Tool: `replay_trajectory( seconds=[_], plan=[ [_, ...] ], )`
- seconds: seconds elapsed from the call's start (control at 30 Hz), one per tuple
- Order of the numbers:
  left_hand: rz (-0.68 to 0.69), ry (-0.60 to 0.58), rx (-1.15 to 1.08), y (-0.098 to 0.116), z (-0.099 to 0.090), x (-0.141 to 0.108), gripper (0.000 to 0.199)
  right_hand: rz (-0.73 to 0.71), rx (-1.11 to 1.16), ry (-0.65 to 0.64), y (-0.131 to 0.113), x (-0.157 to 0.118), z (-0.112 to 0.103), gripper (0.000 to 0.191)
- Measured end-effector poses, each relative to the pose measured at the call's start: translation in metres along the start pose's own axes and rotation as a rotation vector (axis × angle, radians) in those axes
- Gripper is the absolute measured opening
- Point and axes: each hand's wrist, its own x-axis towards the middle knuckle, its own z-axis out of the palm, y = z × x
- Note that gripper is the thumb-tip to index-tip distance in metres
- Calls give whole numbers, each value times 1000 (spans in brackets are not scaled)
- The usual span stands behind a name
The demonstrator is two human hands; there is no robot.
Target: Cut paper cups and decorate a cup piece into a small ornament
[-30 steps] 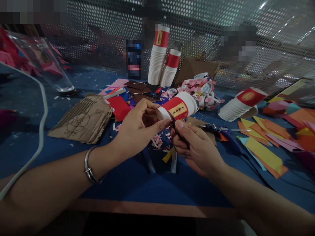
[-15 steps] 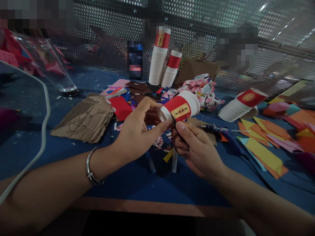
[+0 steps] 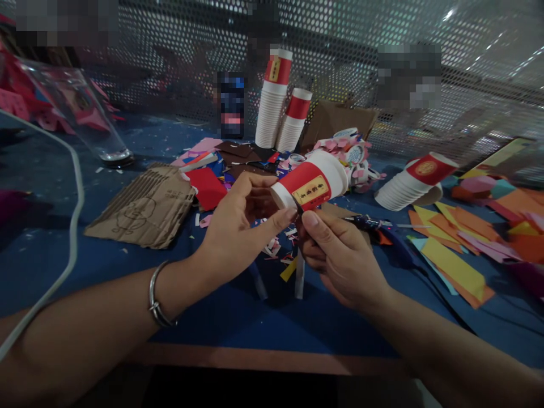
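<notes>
A red and white paper cup (image 3: 312, 180) with a gold label lies tilted on its side in the air, its wide rim to the upper right. My left hand (image 3: 242, 226) holds the cup at its narrow base, with the thumb below and the fingers behind. My right hand (image 3: 340, 252) is closed just under the label, around a small dark tool whose tip touches the cup near its base. Most of that tool is hidden by the fingers. Paper scraps (image 3: 272, 247) lie on the blue table below the cup.
Cup stacks (image 3: 271, 116) stand at the back, another stack (image 3: 399, 187) leans at the right. A glue gun (image 3: 399, 243) and coloured paper (image 3: 457, 269) lie right. Flattened cardboard (image 3: 142, 207), a glass vase (image 3: 80, 110) and a white cable (image 3: 76, 187) are left.
The cup has turned slightly in my left hand, and its label sits a little differently. Both hands keep nearly the same place; the view has shifted slightly.
</notes>
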Motion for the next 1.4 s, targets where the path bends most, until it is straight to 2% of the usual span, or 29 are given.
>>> replay_trajectory(
  seconds=[0.1, 0.2, 0.43, 0.63, 1.1, 1.4],
  plan=[
    [-155, 28, -149, -3, 2, 2, 40, -10, -1, -2, 1, 1, 0, 52],
    [-197, 6, -232, -4, 2, 3, 38, -17, -2, -15, 2, 2, -1, 50],
    [-80, -6, -106, -4, -1, 1, 43, -20, -2, -42, 0, 0, -2, 52],
    [-58, -27, -73, -2, -1, 1, 50, -41, -22, -34, -2, -2, -1, 47],
    [-11, -73, 21, 2, -4, 3, 37, -53, -55, -16, -3, -1, -2, 51],
    [55, -63, 86, 5, -5, 4, 39, -69, -37, -30, -2, -2, -3, 49]
  ],
)
